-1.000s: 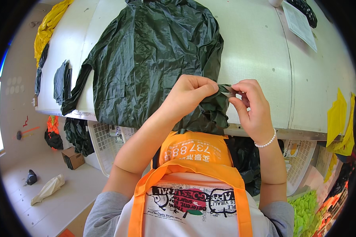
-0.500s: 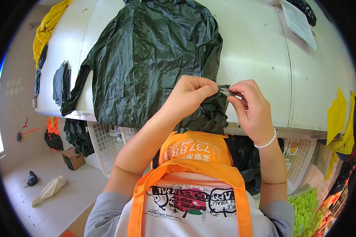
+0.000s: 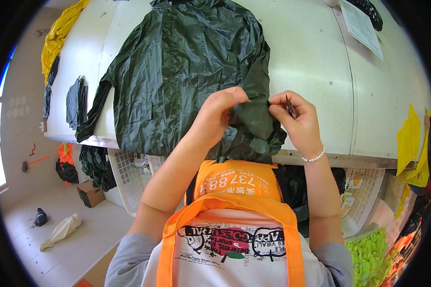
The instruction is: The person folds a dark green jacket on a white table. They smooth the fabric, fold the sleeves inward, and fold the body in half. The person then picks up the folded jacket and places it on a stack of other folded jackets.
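Observation:
A dark green rain jacket [image 3: 177, 81] lies spread on the pale table, with its lower hem at the near edge. My left hand [image 3: 220, 112] is closed, pinching the jacket's bunched right-hand sleeve [image 3: 256, 117] between thumb and fingers. My right hand [image 3: 299, 117] is closed too, thumb and forefinger meeting at the sleeve's right edge. Small dark thread snips [image 3: 290, 106] are tucked in its fingers, points upward and away from the cloth. The sleeve is stretched between both hands; its end hangs crumpled beside the hem.
Folded dark green pieces [image 3: 75, 103] lie left of the jacket. Yellow cloth [image 3: 57, 38] sits at the far left, and yellow pieces [image 3: 409, 143] hang at the right edge. A paper sheet [image 3: 361, 28] lies far right. White plastic baskets [image 3: 124, 174] stand below the table.
My right hand has drawn slightly back, and the snips have swung from pointing at the cloth to pointing up. The sleeve part between my hands is spread flatter.

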Demonstrator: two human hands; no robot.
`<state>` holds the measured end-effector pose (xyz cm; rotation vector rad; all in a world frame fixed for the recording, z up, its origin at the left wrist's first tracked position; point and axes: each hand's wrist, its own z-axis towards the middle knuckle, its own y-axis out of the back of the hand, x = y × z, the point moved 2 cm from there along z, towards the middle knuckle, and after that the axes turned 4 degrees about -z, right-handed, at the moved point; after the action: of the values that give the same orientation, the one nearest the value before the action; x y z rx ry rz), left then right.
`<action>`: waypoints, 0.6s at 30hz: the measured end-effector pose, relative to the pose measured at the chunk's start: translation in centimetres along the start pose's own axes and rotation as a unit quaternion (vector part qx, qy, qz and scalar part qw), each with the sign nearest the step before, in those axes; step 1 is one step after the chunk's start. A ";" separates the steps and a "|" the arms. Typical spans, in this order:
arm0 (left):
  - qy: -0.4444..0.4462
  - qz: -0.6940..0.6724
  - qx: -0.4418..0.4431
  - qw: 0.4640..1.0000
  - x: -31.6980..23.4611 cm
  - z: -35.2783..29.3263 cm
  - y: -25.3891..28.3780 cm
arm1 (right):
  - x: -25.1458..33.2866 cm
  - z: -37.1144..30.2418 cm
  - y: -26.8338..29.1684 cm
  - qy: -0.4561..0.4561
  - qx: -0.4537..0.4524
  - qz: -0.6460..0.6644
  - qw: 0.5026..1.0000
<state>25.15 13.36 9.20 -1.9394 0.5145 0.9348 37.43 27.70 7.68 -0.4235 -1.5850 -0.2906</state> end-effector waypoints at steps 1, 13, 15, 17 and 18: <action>-0.006 0.039 -0.029 0.999 -0.2 -0.2 -0.4 | 0.2 0.0 0.0 0.004 0.002 -0.016 1.000; 0.003 0.090 -0.059 0.994 0.0 -1.0 0.1 | 1.1 -2.2 -0.6 0.080 -0.022 -0.167 0.982; -0.007 0.095 -0.075 0.993 -0.1 -0.8 -0.3 | 1.1 -2.3 -1.1 0.168 -0.068 -0.217 0.959; -0.015 0.108 -0.102 0.989 0.0 -0.7 -0.7 | 0.8 -2.3 -1.6 0.252 -0.098 -0.267 0.925; -0.021 0.113 -0.107 0.988 0.0 -0.7 -0.8 | 0.9 -2.3 -1.7 0.247 -0.097 -0.286 0.921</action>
<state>25.99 13.17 9.85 -2.0765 0.6424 1.2156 38.70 25.29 8.87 -0.0119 -1.1492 -0.9342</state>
